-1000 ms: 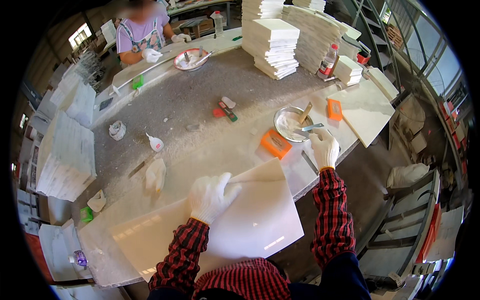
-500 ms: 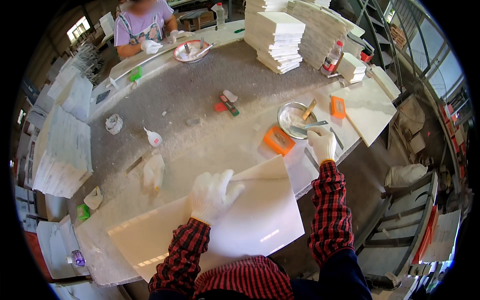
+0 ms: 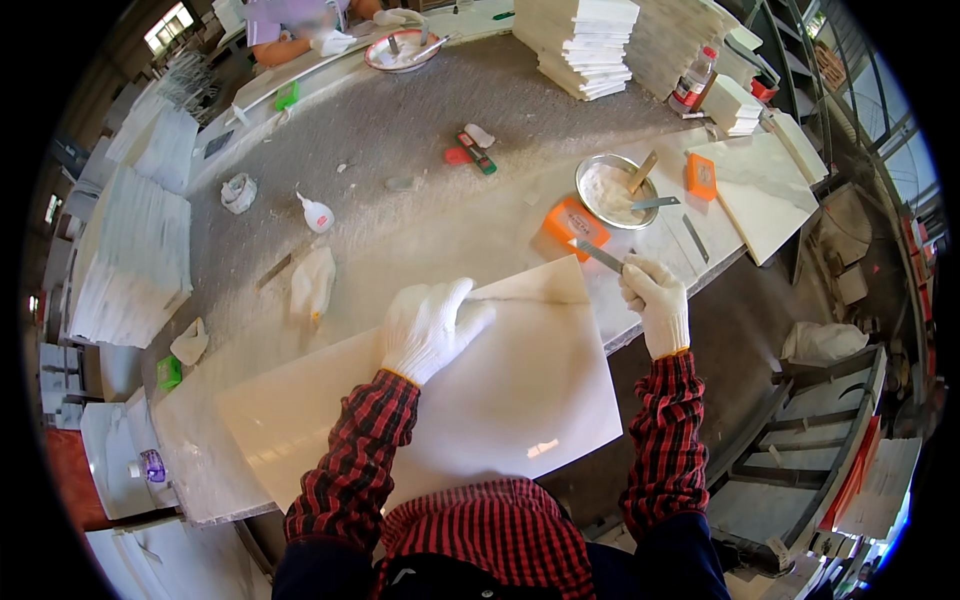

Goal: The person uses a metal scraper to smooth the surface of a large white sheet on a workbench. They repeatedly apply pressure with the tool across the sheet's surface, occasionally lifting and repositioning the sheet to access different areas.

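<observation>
Nearest: red-and-black checked sleeves (image 3: 355, 430) of the wearer, then polished white slab (image 3: 520, 390) on the tabletop (image 3: 440, 250), its near right part sticking out past the edge.

Left grip (image 3: 425, 332), white glove, lies over the slab's far edge. Thumb set apart from index finger; other fingers hidden, can't tell if it's pinching.

Right grip (image 3: 660, 302), same glove, off the slab's right side: closed around a narrow metal scraper (image 3: 598, 254). Blade points left and away, tip in line with the near part of an orange box (image 3: 575, 228); can't tell if touching.

Just beyond that box: steel bowl (image 3: 608, 188) of white paste, wood-coloured spatula (image 3: 643, 172) and a metal blade (image 3: 655, 202) standing out over its rim. Loose metal strip (image 3: 695, 238) lies right of the bowl, near the tabletop edge. Second orange box (image 3: 701, 176) further right, next to a grey-veined slab (image 3: 775, 185).

Left side, going out: limp white glove (image 3: 314, 282), white squeeze bottle (image 3: 317, 214), green-and-black tool (image 3: 480, 152) by a red piece (image 3: 457, 156).

Far: red-capped bottle (image 3: 692, 82), tile stack (image 3: 590, 50), red-rimmed bowl (image 3: 402, 50), co-worker's gloved hand (image 3: 332, 42).
</observation>
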A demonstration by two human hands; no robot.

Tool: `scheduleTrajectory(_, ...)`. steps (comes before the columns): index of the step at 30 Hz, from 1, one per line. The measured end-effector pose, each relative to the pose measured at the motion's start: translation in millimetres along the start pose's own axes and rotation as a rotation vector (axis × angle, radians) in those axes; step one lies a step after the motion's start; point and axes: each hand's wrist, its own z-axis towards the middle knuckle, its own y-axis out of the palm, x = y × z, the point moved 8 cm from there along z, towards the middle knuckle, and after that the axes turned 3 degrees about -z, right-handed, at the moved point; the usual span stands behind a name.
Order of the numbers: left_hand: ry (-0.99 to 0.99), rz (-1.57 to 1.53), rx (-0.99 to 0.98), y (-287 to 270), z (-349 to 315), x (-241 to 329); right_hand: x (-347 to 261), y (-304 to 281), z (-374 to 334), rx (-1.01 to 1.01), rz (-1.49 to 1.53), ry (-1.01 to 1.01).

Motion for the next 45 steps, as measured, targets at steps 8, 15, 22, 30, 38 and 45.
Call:
scheduleTrajectory(8,-0.118,-0.065,-0.115,19.5,-3.3,-15.2,-2.3,37.8,-18.5,-0.121,-0.176,-0.031)
scheduleTrajectory(15,-0.125,-0.037,-0.137,23.1,-4.3,-16.5,-5.1,48.6,-17.8,-0.069,-0.378,-0.293)
scheduleTrajectory(22,-0.027,-0.006,-0.044,21.8,-5.2,-15.6,-30.3,58.0,-45.9,0.053,-0.869,-0.938)
scheduleTrajectory(30,-0.052,-0.036,-0.066,28.9,-8.8,-20.5,19.6,25.9,-50.8,0.111,-0.501,-0.251)
scheduleTrajectory(38,-0.096,-0.02,-0.135,27.8,-5.3,-18.5,18.9,68.3,-85.5,-0.018,-0.916,-0.351)
scheduleTrajectory(45,-0.15,-0.101,-0.117,30.3,-7.9,-21.9,2.9,93.8,-95.5,-0.012,-0.955,-0.341)
